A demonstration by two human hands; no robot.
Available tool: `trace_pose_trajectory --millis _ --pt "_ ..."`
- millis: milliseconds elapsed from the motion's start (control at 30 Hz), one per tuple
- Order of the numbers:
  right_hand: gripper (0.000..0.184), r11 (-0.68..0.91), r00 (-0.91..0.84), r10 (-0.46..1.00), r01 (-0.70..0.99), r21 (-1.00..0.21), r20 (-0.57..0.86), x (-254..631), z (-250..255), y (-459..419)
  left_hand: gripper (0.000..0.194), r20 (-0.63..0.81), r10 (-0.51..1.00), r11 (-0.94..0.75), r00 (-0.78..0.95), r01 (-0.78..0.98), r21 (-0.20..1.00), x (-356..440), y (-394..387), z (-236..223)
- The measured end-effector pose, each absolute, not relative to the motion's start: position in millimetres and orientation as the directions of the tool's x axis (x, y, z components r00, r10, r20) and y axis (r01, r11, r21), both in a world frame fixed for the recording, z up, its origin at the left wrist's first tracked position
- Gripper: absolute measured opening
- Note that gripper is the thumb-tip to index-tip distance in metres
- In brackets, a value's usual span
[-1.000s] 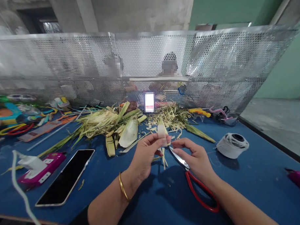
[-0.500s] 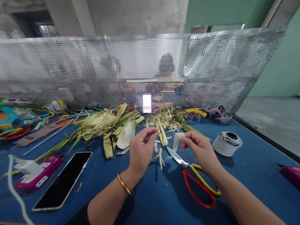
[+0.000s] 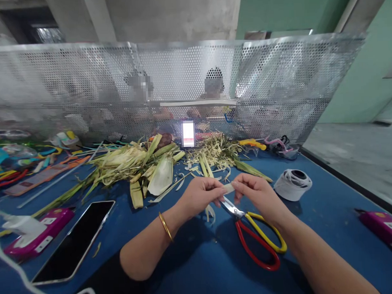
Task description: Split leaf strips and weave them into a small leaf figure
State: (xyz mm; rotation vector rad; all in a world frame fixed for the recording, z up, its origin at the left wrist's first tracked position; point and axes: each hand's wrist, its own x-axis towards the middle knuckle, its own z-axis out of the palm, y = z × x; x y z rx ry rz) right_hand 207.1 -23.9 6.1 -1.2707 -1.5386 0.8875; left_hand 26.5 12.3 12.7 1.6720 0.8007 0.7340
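From my remote seat, I have the left hand (image 3: pixel 199 196) and the right hand (image 3: pixel 258 195) close together above the blue surface (image 3: pixel 200 267). The fingers of both are pinched closed on a short, flat, whitish strip (image 3: pixel 228 188), which spans the small gap between them, one end in each grip. I cannot tell what it is made of. Just below it lie silver-bladed scissors with one red and one yellow handle (image 3: pixel 238 213), their tips partly hidden by my left fingers. Beyond the hands I see a heap of yellow-green leafy husks (image 3: pixel 122 160) and, right of it, a looser pile of pale shreds (image 3: pixel 212 150). A squat spool of white thread (image 3: pixel 292 185) stands near my right hand; a black-screened phone (image 3: pixel 75 241) lies well to my left, beside a purple power strip (image 3: pixel 46 233).
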Motion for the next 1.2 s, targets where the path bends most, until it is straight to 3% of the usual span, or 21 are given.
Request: trace_pose_trajectory --millis 67,133,200,267,300,367,433,533,633,700,800,867,1000,1200 --pt "0.031 0.215 0.041 0.969 0.354 -0.91 0.245 212.3 6.5 -21.4 0.02 0.051 0.828 -0.133 0.559 0.107 0.985 26.5 11.1 12.9" --pt "0.027 0.209 0.012 0.968 0.526 -0.824 0.252 220.1 7.5 -23.9 0.019 0.037 0.851 -0.103 0.523 0.096 0.99 26.1 11.2 13.3" --pt "0.016 0.199 -0.13 0.979 0.772 -0.603 0.157 227.6 6.5 -33.6 0.018 0.025 0.879 -0.066 0.477 0.069 0.995 24.7 12.5 13.6" --pt "0.014 0.136 -0.155 0.988 0.909 -0.394 -0.017 231.7 0.8 -49.7 0.017 0.018 0.898 -0.031 0.44 0.023 0.999 22.6 14.3 13.8" --pt "0.019 0.104 -0.134 0.988 0.943 -0.315 -0.076 232.0 -4.0 -58.8 0.016 0.019 0.906 -0.018 0.424 -0.006 1.0 21.5 15.3 14.1" --pt "0.027 0.118 -0.129 0.991 0.97 -0.21 -0.04 229.1 -16.6 -75.2 0.015 0.017 0.917 0.006 0.399 -0.056 0.998 19.8 17.1 14.8" --pt "0.045 0.125 -0.128 0.992 0.984 -0.124 -0.014 223.6 -29.7 -85.3 0.016 0.01 0.926 0.029 0.377 -0.097 0.995 18.6 18.9 15.6" --pt "0.066 0.058 -0.059 0.998 0.997 -0.051 -0.004 218.1 -42.8 -86.0 0.019 -0.019 0.939 0.071 0.345 -0.138 0.988 17.0 22.2 15.0" --pt "0.067 -0.043 0.037 0.999 0.984 -0.173 -0.038 222.9 -44.8 -78.5 0.018 -0.045 0.944 0.109 0.326 -0.183 0.977 14.2 26.5 12.5" --pt "0.061 -0.073 0.062 0.997 0.912 -0.404 -0.041 230.0 -41.4 -75.5 0.017 -0.055 0.94 0.135 0.337 -0.219 0.966 12.0 29.3 10.8" --pt "0.058 -0.087 0.067 0.996 0.574 -0.814 -0.059 236.6 -32.2 -78.1 0.018 -0.072 0.933 0.165 0.354 -0.243 0.956 9.9 32.5 8.8" --pt "0.063 -0.148 0.048 0.989 0.283 -0.948 -0.141 234.9 -24.9 -83.2 0.02 -0.082 0.935 0.173 0.345 -0.242 0.955 10.0 33.2 8.3" --pt "0.067 -0.163 -0.08 0.984 -0.022 -0.986 -0.161 222.9 -12.9 -92.5 0.027 -0.073 0.95 0.154 0.304 -0.25 0.956 12.1 31.0 9.9" --pt "0.065 -0.1 -0.134 0.985 0.082 -0.992 -0.11 207.3 -2.1 -89.3 0.027 -0.048 0.954 0.112 0.295 -0.205 0.972 14.1 26.2 14.1"
